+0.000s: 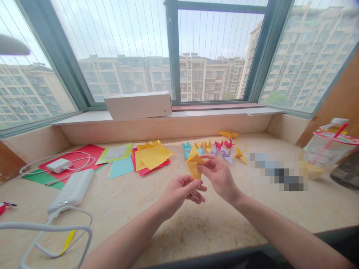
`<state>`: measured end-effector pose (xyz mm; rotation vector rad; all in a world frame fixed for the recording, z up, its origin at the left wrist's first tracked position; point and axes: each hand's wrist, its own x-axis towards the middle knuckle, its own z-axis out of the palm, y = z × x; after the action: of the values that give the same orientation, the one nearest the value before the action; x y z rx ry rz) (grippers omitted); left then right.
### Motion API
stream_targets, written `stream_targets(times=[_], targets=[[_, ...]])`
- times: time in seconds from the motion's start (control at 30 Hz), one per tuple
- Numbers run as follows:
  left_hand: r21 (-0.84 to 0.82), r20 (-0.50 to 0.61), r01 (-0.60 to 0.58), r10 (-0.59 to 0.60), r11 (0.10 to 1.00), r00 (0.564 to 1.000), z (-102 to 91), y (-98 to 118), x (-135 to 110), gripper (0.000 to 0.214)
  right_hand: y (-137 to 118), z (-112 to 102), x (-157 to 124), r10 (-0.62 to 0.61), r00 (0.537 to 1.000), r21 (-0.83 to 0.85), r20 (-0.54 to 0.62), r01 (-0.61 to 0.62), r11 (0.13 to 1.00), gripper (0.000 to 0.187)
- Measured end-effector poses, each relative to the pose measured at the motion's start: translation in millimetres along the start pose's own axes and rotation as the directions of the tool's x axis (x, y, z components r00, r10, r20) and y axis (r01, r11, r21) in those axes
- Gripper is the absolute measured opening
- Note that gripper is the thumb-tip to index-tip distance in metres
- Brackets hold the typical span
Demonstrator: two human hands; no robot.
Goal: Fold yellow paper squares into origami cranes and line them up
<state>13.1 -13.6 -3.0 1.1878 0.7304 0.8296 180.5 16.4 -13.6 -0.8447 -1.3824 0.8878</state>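
A partly folded piece of yellow origami paper (194,164) is held up above the counter between both hands. My left hand (183,190) pinches its lower tip between thumb and fingers. At its right edge, my right hand (218,173) grips a fold with thumb and forefinger. Just behind it stand several small folded paper cranes: light blue ones (186,148), red ones (227,143), purple ones (226,154) and yellow ones (241,154). The held paper hides some of them.
Yellow paper sheets (154,157) lie left of the cranes, near red and green sheets. A white charger (59,165), a power bank (73,188) and looping cables occupy the left. At right stand a plastic cup (325,153) and a bottle. A white box (138,105) rests on the sill.
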Motion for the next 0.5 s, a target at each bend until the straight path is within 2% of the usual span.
stream_targets(times=[0.17, 0.4, 0.5], targets=[[-0.039, 0.096, -0.010, 0.013, 0.999, 0.995, 0.1, -4.1, -1.4, 0.039, 1.4, -3.0, 0.2, -0.050, 0.998, -0.050, 0.032, 0.052, 0.997, 0.033], [0.023, 0.047, -0.034, 0.033, 0.999, 0.998, 3.7, -5.1, 0.9, 0.039, 3.7, -1.3, -0.5, -0.084, 0.996, -0.075, 0.007, 0.084, 0.994, 0.035], [0.042, 0.003, -0.034, 0.034, 0.999, 0.999, 5.3, -3.3, 1.1, 0.042, 1.4, 1.1, -2.6, -0.088, 0.996, -0.053, 0.023, 0.089, 0.995, 0.042]])
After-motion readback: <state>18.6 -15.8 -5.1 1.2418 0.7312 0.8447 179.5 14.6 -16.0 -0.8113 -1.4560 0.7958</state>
